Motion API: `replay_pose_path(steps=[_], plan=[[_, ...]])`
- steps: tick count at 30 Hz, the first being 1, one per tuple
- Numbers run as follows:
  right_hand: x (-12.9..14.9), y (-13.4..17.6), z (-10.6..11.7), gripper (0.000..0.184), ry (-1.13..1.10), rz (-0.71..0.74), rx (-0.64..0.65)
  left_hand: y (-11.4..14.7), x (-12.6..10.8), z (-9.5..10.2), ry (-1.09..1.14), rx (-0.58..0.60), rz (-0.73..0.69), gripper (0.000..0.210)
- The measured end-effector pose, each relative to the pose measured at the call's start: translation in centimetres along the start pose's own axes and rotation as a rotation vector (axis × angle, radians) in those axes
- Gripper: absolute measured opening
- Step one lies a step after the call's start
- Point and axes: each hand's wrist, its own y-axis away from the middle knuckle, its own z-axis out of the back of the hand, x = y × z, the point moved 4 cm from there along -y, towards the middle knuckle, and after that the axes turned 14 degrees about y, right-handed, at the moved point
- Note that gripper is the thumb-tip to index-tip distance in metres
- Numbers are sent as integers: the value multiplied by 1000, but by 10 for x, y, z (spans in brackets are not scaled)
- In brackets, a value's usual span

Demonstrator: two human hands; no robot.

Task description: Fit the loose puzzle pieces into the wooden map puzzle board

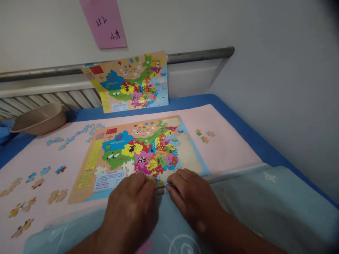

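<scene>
A colourful map jigsaw puzzle board lies on a pink mat, mostly filled in. My left hand and my right hand rest at the board's near edge, fingers curled down and fingertips pressing close together on the bottom rim near a small yellow piece. Whether either hand pinches a piece is hidden by the fingers. Loose pieces lie scattered left of the board, and a few more pieces lie to its right.
A reference map picture leans against the wall rail behind the board. A tan bowl sits at the far left. A pink paper note hangs on the wall. A light blue cloth covers the near edge.
</scene>
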Motion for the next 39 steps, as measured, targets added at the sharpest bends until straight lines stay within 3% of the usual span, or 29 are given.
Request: replay_pose_path(steps=[3, 7, 10, 20, 29, 39], plan=[[-3, 2, -3, 11, -6, -13, -23, 20, -15, -7, -90, -26, -209, 18], [-3, 4, -5, 11, -47, 9, -70, 30, -22, -18, -116, -60, -343, 12], [-2, 4, -6, 12, -43, 29, -80, 26, -18, -20, -117, -89, -314, 17], [-5, 2, -9, 14, -19, 58, -151, 15, 6, -32, -142, -14, -168, 44], [-5, 0, -8, 19, 4, 68, -124, 15, 15, -33, -296, 145, -290, 51], [-7, -1, -10, 18, 21, 78, -108, 15, 16, -34, -264, 132, -240, 48]])
